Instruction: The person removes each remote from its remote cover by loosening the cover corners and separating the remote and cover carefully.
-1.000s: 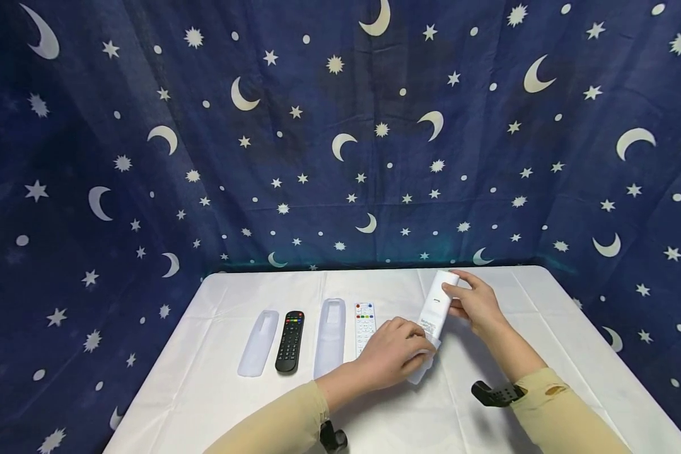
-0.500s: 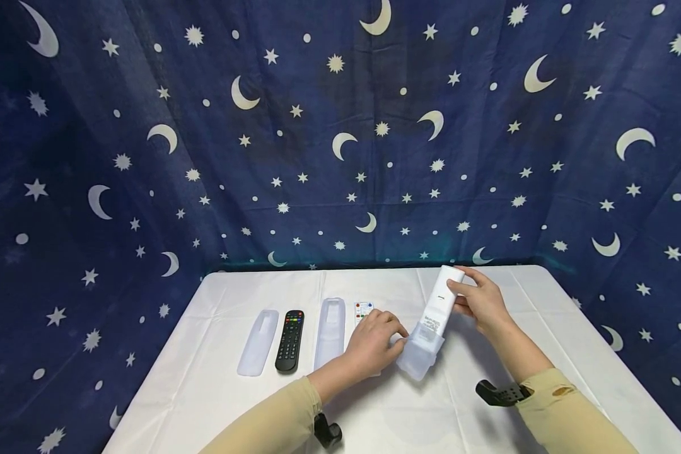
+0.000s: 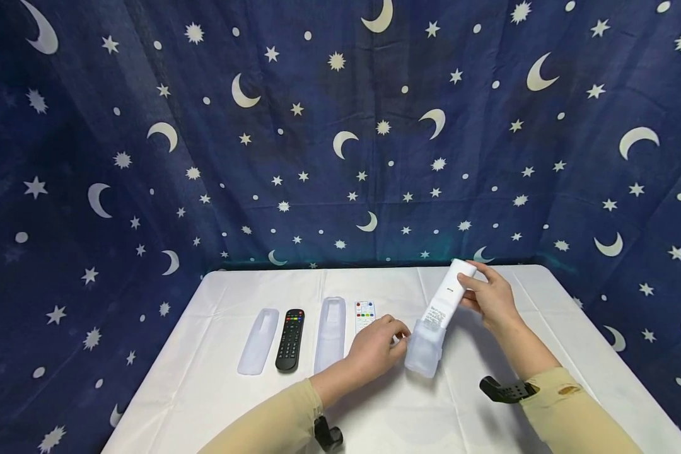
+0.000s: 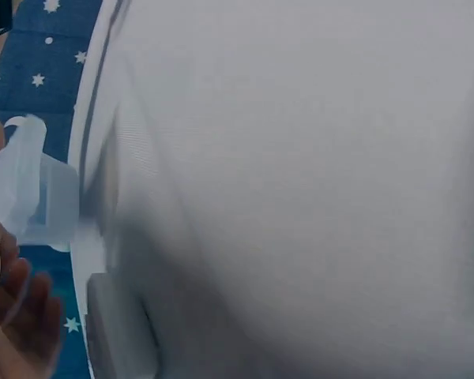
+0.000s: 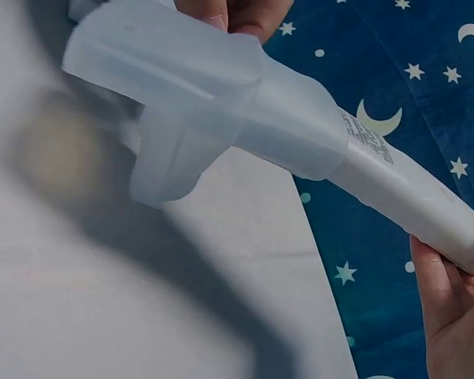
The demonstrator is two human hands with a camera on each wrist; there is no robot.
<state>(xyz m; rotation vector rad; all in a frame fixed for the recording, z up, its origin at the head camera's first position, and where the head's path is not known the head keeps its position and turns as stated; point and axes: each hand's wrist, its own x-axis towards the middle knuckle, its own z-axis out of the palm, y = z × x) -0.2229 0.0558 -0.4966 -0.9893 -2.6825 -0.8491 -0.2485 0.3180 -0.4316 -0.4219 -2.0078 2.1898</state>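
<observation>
A white remote control (image 3: pixel 448 299), back side up, slants above the right part of the table. My right hand (image 3: pixel 490 300) grips its far end between thumb and fingers. The remote's near end sits inside a translucent silicone remote cover (image 3: pixel 424 354); the far half sticks out bare. At the cover's left edge, my left hand (image 3: pixel 376 348) pinches the soft rim with thumb and fingertips. In the right wrist view, the cover (image 5: pixel 197 87) is flared and folded out at its near end, with the printed label of the remote (image 5: pixel 411 189) just beyond its mouth.
On the white tablecloth (image 3: pixel 204 403) lie a translucent cover (image 3: pixel 258 342), a black remote (image 3: pixel 290 340) and a longer translucent cover (image 3: pixel 331 334). A second white remote (image 3: pixel 366 314) lies partly hidden behind my left hand. A dark star-patterned curtain (image 3: pixel 295 157) hangs behind the table.
My left hand has shifted left from over the cover to its edge. My right hand has moved up and right with the remote, and the cover has turned more upright.
</observation>
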